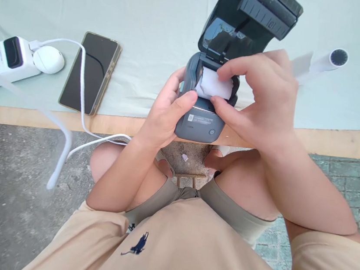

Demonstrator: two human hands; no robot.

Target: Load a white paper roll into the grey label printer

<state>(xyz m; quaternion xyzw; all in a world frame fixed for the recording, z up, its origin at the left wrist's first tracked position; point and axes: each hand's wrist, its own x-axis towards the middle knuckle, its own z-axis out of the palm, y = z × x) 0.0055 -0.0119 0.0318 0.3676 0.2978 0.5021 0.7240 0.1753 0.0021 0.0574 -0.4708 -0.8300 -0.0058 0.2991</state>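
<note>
A small dark grey label printer [197, 126] is at the table's front edge, its lid [249, 25] swung up and back. My left hand [170, 107] grips the printer's left side, thumb at the rim of the bay. Inside the bay is a white paper roll [214, 81] with a torn, loose edge. The thumb and index finger of my right hand [257, 92] pinch this roll from the right, one fingertip at its top and one at its lower edge. The bay's right end is partly hidden by my right hand.
Right of my right hand, a thin white paper roll [327, 61] with a dark core lies on the pale cloth [149, 8]. A phone [91, 71] rests at left, crossed by a white cable [82, 75]. Beyond it are a white box-like device [8, 61] and a round white piece [49, 59].
</note>
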